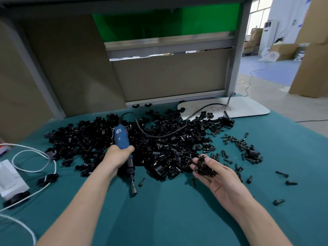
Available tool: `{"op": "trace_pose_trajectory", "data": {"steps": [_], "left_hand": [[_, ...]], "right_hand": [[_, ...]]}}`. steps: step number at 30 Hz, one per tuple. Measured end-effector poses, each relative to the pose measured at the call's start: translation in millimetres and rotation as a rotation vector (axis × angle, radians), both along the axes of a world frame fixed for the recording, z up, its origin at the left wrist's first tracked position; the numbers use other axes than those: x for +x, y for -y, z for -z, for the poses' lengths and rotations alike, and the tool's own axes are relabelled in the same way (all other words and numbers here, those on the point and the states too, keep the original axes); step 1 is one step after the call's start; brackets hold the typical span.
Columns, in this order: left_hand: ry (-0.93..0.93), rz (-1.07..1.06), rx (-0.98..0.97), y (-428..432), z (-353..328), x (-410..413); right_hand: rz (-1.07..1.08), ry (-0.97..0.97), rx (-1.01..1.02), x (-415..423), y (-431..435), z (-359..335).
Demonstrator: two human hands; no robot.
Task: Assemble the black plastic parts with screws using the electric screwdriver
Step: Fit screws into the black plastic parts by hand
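On the table lay a big blue-green cloth (159, 219), soft and a bit wrinkled. Behind it stood flat brown cardboard walls (71, 59), with a bright green sheet (159, 22) above them. Across the middle of the cloth spread one wide pile of black plastic parts (159, 144). They were small, shiny and curved, and far too many to count. One flat white board (248, 108) with rounded corners lay at the back right, its near edge partly hidden by the pile. One black cord (159, 135) ran from the board, over the pile, to the back of the screwdriver. At the left edge sat one white box (10, 176) and a thin white cord (32, 158) in loops.

Two bare hands reached in. The left hand (118, 157) was wrapped tight round one screwdriver (121, 137) with a smooth, round blue body and a black metal tip. It stood in front of the pile's left half, tip slanting down toward the cloth. Whether the tip touched the cloth could not be told. The right hand (218, 176) was turned palm up at the pile's right edge. Its fingers curled round a little clump of black pieces (204, 166), too blurry to tell parts from screws. Lots of short black screws (236, 142) lay loose on the cloth to the right of the pile. One lone screw (142, 181) lay just beside the screwdriver's tip.
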State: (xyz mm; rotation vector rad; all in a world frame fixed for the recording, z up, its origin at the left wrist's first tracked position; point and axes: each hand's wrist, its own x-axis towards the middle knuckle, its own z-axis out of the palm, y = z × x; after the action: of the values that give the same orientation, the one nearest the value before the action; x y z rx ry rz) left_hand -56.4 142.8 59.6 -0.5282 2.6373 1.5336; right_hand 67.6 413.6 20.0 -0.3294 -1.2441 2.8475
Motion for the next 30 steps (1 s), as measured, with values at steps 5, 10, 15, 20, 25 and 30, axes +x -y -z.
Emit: {"op": "trace_pose_trajectory", "data": {"steps": [5,10,15,20,25,30], "left_hand": [[-0.327,0.134,0.828,-25,-41,17],[-0.556,0.278,1.135,-80,-77,29],[-0.534,0.106,1.300,-116,-61,22],[-0.424,-0.058,1.347,-121,-32,13],[-0.389,-0.127,1.364,-124,-19,8],[-0.378,-0.127,1.349,-129,-13,9]], "right_hand": [[0.016,0.001,-0.057,-3,-1,-2],[0.030,-0.031,-0.066,-5,-3,-4],[0.092,-0.034,-0.083,-9,-4,-4],[0.126,0.002,-0.057,-11,-4,-3],[0.123,0.009,-0.004,-13,-4,0],[0.144,-0.004,0.006,-13,-5,4]]}}
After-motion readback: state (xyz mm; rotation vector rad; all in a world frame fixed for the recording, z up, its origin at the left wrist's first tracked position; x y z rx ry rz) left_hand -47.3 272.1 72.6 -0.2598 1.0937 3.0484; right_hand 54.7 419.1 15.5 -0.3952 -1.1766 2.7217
